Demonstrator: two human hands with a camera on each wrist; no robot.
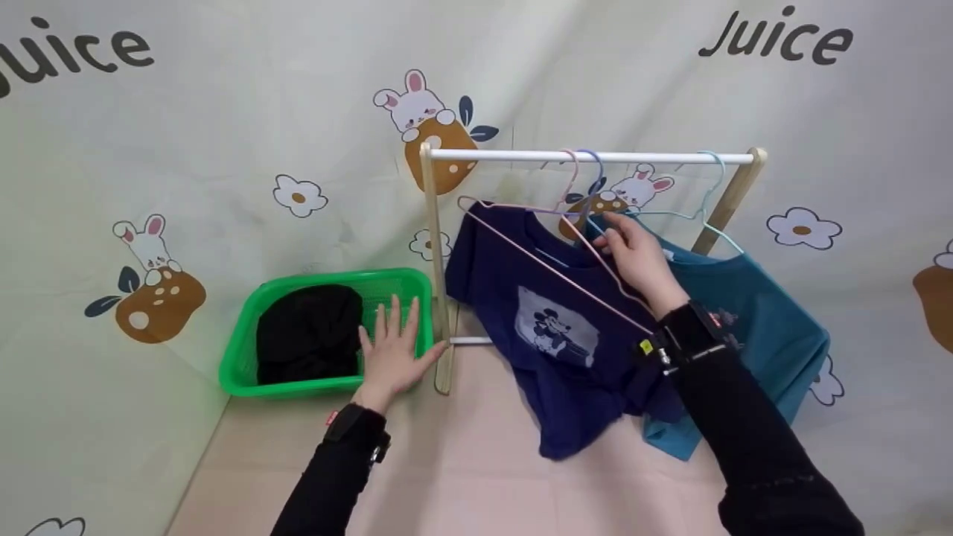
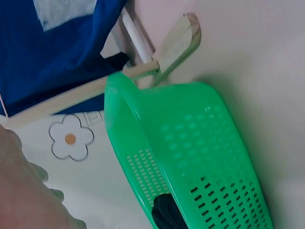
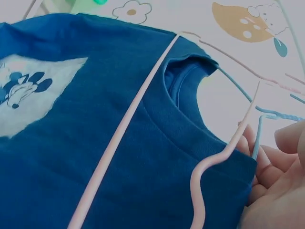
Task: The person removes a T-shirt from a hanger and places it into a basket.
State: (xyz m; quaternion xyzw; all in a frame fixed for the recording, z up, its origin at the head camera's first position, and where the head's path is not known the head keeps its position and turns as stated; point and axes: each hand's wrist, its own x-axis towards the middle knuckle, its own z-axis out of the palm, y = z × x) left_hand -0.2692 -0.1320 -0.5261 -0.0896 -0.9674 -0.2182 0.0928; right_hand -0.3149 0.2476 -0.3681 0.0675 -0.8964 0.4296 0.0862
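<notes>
A navy T-shirt (image 1: 506, 298) with a cartoon mouse print hangs on a blue-purple hanger (image 1: 595, 170) from the rail. In front of it a pink hanger (image 1: 547, 264) slants across the shirt. My right hand (image 1: 644, 264) is at the shirt's collar. In the right wrist view its fingers (image 3: 269, 174) curl around the blue hanger's arm (image 3: 259, 138), close to the pink wire; the thumb stands apart. My left hand (image 1: 394, 353), fingers spread, hovers over the right side of a green basket (image 1: 246, 335), which holds black cloth (image 1: 309, 331).
The small rack has a white rail (image 1: 506, 155) and wooden legs (image 1: 439, 260). At its right a teal shirt (image 1: 774, 320) hangs on a light-blue hanger (image 1: 711, 201). Patterned cloth (image 1: 260, 112) forms the backdrop behind the pale pink tabletop (image 1: 461, 461).
</notes>
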